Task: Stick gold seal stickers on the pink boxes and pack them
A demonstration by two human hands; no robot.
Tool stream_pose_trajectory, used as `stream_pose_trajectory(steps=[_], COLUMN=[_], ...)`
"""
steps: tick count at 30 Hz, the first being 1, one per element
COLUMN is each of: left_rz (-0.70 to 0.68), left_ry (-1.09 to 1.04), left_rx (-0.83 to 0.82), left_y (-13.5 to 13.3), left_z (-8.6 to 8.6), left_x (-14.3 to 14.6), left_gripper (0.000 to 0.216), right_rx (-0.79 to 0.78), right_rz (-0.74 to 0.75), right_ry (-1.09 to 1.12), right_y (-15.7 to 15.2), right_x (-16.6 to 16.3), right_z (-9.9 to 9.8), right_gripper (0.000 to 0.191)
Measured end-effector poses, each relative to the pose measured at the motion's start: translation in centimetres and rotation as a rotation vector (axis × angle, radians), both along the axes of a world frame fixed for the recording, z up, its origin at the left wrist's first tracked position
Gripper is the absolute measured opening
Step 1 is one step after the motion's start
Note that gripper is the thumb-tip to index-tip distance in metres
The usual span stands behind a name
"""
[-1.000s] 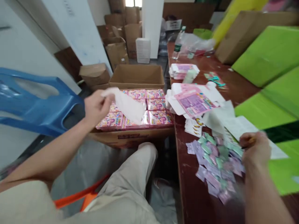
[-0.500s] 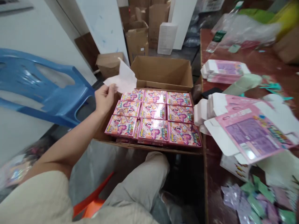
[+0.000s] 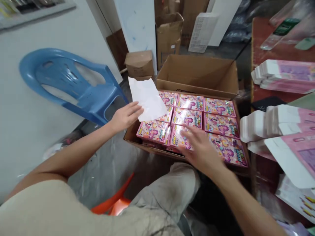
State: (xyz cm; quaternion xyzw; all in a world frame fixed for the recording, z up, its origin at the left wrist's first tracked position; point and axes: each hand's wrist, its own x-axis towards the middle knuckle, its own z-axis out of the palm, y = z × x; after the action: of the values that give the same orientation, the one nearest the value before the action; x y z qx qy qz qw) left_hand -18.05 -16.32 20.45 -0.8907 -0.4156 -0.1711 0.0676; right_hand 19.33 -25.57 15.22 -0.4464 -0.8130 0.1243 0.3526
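Observation:
My left hand (image 3: 126,115) pinches the corner of a white paper sheet (image 3: 147,99) and holds it over the left side of a cardboard carton (image 3: 133,136). The carton is packed with several pink toy boxes (image 3: 218,107) lying flat in rows. My right hand (image 3: 200,147) hovers over the front row of pink boxes with its fingers stretched out, blurred by motion, holding nothing.
An empty open cardboard box (image 3: 198,73) stands behind the carton. A blue plastic chair (image 3: 71,83) lies to the left against the white wall. Flat pink box blanks (image 3: 285,73) are stacked on the brown table (image 3: 256,42) at right. My knee (image 3: 172,183) is below the carton.
My right hand has left the sachets on the table and come over the pink boxes. My left hand has lowered the white sheet onto the carton's left side. The view has swung left.

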Motion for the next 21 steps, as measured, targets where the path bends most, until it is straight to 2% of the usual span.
stream_pose_trajectory(steps=[2,4,7,10,13,18,21], left_rz=[0.011,0.019,0.056,0.143,0.189,0.247,0.324], left_ry=[0.048,0.068,0.062,0.019,0.004,0.038,-0.003], left_rx=[-0.045,-0.021,0.072,0.123,0.12,0.039,0.032], left_y=[-2.0,-4.0,-5.9,-6.1,-5.8,-5.4,-5.1], left_z=[0.5,0.9,1.0,0.4,-0.5,-1.4,-1.0], left_x=[-1.5,-3.1,-5.8,-7.7,-7.4,-5.0,-5.1], left_gripper=[0.04,0.04,0.038,0.038,0.039,0.042,0.04], right_rx=[-0.107,-0.264,-0.287,-0.217,-0.188,-0.231,-0.28], right_rz=[0.09,0.104,0.092,0.101,0.121,0.118,0.084], right_ry=[-0.25,-0.493,-0.57,-0.566,-0.564,-0.546,-0.514], right_y=[1.9,4.0,5.9,5.6,4.5,4.2,4.6], right_x=[-5.5,-10.2,-13.4,-12.9,-11.6,-10.7,-10.9], right_z=[-2.1,-4.3,-6.5,-7.2,-7.2,-8.3,-9.0], right_gripper=[0.075,0.097,0.091,0.063,0.045,0.043,0.065])
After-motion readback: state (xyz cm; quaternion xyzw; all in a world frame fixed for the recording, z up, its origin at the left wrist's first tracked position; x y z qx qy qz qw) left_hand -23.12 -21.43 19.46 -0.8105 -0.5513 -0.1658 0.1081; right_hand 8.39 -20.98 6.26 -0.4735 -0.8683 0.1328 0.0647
